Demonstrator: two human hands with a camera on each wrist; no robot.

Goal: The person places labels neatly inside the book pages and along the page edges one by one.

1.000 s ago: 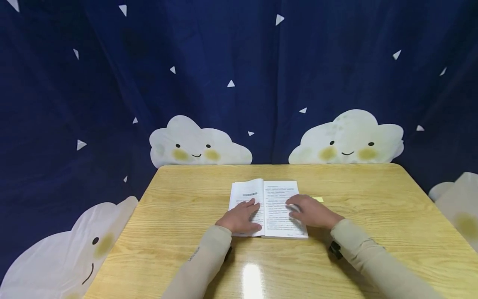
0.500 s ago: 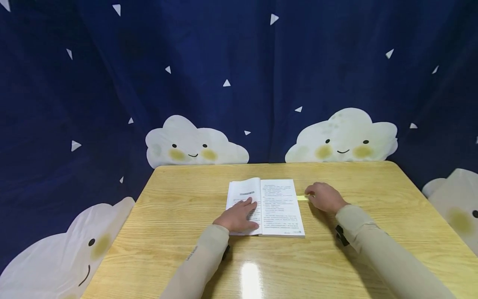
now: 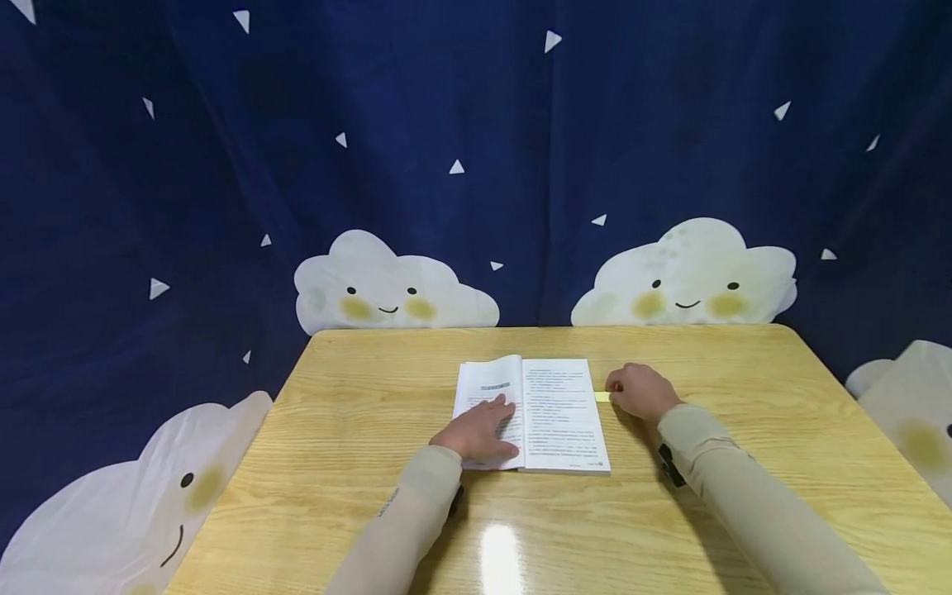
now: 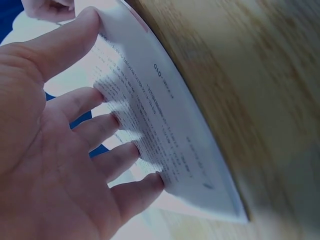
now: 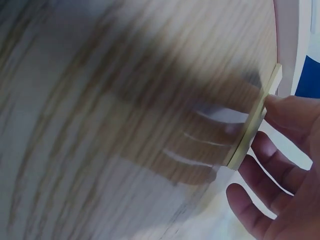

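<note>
My right hand (image 3: 645, 392), fingers half curled, touches a yellow pad (image 3: 602, 397) at its fingertips; whether pinched, I cannot tell. To its left, my spread left hand (image 3: 478, 432) rests on an open book (image 3: 561, 421). Taking hold seems underway, calling next for a firm pinch.

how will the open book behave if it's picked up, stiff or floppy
The open book would probably feel floppy, as its left page bows up near the fold. That page may also spring or turn if the left hand, resting on it, lifts. Rolling or tipping seems unlikely, since the book lies flat on the table.
</note>
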